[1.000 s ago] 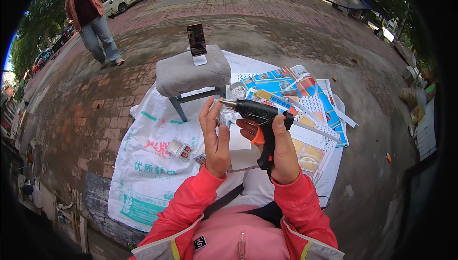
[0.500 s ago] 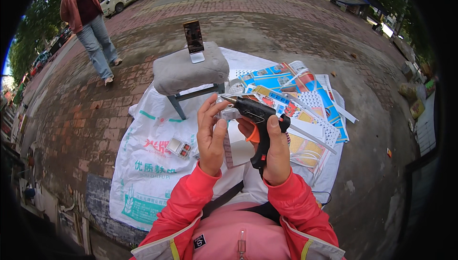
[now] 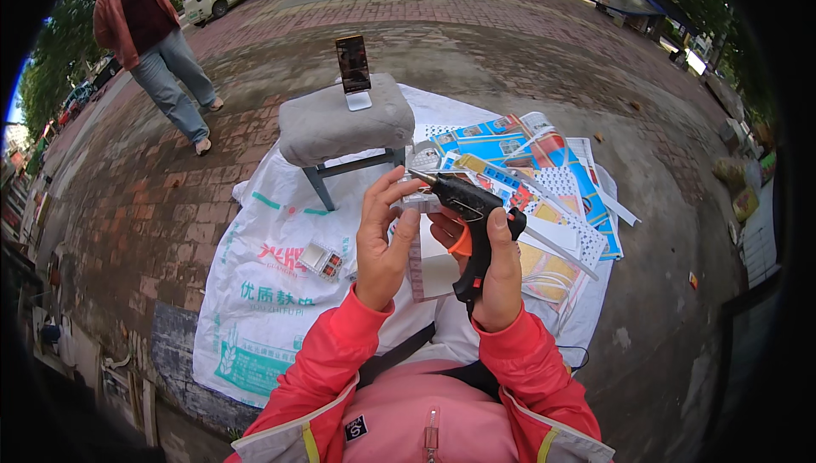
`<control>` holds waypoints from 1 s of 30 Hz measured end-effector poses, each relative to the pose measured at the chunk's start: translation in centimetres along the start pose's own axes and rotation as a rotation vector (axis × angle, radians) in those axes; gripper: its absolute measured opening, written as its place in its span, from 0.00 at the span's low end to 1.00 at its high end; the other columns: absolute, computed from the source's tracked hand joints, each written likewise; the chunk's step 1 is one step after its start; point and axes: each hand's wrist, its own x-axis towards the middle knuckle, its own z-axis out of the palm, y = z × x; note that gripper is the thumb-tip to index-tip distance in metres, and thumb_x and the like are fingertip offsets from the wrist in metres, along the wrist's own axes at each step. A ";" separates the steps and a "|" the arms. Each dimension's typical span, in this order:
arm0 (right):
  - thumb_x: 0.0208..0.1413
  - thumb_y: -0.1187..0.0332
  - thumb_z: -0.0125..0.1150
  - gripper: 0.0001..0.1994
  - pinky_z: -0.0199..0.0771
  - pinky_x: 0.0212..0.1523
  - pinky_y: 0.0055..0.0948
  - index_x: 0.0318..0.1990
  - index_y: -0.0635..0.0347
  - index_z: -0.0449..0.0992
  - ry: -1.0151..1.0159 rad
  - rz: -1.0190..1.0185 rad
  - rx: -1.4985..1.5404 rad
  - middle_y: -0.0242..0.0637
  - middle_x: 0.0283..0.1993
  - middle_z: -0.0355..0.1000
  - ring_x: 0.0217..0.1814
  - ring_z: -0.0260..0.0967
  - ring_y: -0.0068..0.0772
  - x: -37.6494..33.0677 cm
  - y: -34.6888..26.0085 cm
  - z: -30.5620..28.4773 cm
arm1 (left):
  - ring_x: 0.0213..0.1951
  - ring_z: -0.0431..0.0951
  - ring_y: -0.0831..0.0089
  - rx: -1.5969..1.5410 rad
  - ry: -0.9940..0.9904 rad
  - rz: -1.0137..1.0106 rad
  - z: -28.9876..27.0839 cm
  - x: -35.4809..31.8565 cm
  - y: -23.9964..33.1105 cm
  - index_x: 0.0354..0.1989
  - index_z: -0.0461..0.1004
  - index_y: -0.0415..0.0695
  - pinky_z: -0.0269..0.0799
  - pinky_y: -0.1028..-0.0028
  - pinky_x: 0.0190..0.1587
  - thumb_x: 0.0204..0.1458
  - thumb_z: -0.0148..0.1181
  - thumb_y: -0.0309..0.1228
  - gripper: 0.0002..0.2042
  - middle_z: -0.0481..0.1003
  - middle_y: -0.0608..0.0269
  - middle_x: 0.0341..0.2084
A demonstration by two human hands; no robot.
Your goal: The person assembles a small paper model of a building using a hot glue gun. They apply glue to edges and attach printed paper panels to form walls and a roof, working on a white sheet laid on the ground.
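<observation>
My right hand (image 3: 500,280) is wrapped around the grip of a black hot glue gun (image 3: 463,199) with an orange trigger. Its metal nozzle points up and to the left, close to the fingertips of my left hand (image 3: 384,238). Those left fingers are bent, with the thumb raised opposite them. A pale, partly see-through piece shows behind the nozzle beside them; the gun and fingers hide most of it. Below the gun, between my hands, is a white card piece (image 3: 435,274) with a patterned edge. I cannot tell what supports it.
A phone (image 3: 353,63) stands on a grey padded stool (image 3: 340,127) ahead. Printed card sheets (image 3: 565,182) lie to the right on a white woven sack (image 3: 255,327). On its left sits a small model (image 3: 320,261). At far left a person (image 3: 153,38) is on the brick paving.
The view has shifted slightly, so the stool and gun appear a little farther right. At the left, the person has come somewhat nearer. My hands keep nearly the same pose around the glue gun.
</observation>
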 end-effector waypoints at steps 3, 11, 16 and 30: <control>0.64 0.48 0.49 0.29 0.68 0.62 0.36 0.57 0.70 0.67 -0.002 0.001 0.007 0.48 0.52 0.72 0.56 0.71 0.37 -0.1 0.0 -0.1 | 0.52 0.68 0.73 0.007 0.003 0.013 0.1 0.0 0.1 0.55 0.72 0.45 0.66 0.76 0.48 0.61 0.53 0.32 0.15 0.62 0.55 0.60; 0.65 0.49 0.48 0.29 0.67 0.59 0.31 0.58 0.69 0.67 -0.016 0.005 -0.038 0.44 0.52 0.73 0.54 0.71 0.33 0.0 0.1 -0.3 | 0.59 0.65 0.66 -0.012 0.011 -0.013 -0.2 0.0 0.0 0.55 0.74 0.43 0.62 0.68 0.57 0.60 0.55 0.31 0.15 0.64 0.54 0.60; 0.65 0.49 0.48 0.28 0.65 0.59 0.30 0.58 0.68 0.68 -0.031 -0.009 -0.031 0.41 0.53 0.72 0.55 0.69 0.30 -0.3 0.6 0.2 | 0.53 0.71 0.67 -0.155 -0.024 -0.105 0.4 -0.6 -0.1 0.55 0.72 0.40 0.67 0.71 0.52 0.59 0.55 0.27 0.15 0.63 0.54 0.59; 0.65 0.47 0.47 0.30 0.65 0.59 0.31 0.57 0.69 0.68 -0.040 -0.071 -0.130 0.41 0.52 0.72 0.55 0.69 0.31 -0.3 1.2 -0.2 | 0.41 0.79 0.69 -0.325 -0.044 -0.203 1.0 -0.3 0.1 0.46 0.71 0.36 0.77 0.75 0.42 0.60 0.55 0.23 0.08 0.61 0.54 0.59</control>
